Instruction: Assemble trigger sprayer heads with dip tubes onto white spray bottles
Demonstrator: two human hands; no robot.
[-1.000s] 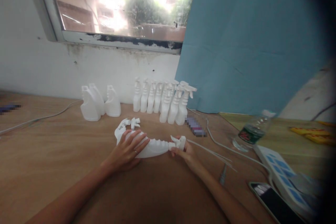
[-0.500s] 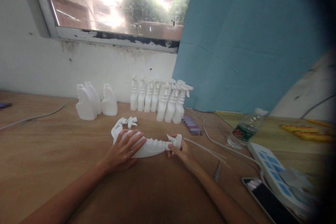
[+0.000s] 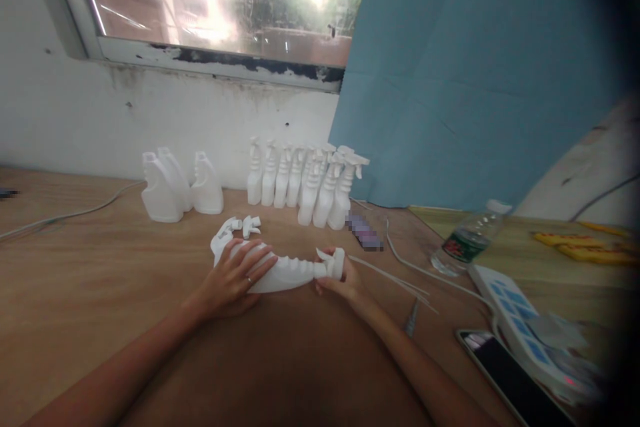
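A white spray bottle (image 3: 287,272) lies on its side on the wooden table (image 3: 100,280). My left hand (image 3: 235,277) rests over its body, fingers curved around it. My right hand (image 3: 337,278) pinches the white trigger head (image 3: 334,261) at the bottle's neck. Two loose white trigger heads (image 3: 240,227) lie just behind the bottle. Behind them stands a row of several finished spray bottles (image 3: 310,183). Three white bottles without heads (image 3: 173,187) stand to the left by the wall.
A clear water bottle (image 3: 467,240) leans at the right. Beside it lie a white power strip (image 3: 520,323) and a dark phone (image 3: 510,373). White dip tubes (image 3: 395,277) and a cable (image 3: 60,217) cross the table. A blue sheet (image 3: 475,80) hangs behind.
Both hands have stayed on the lying bottle and its trigger head. The view has tilted slightly, so everything sits a little lower left in the picture.
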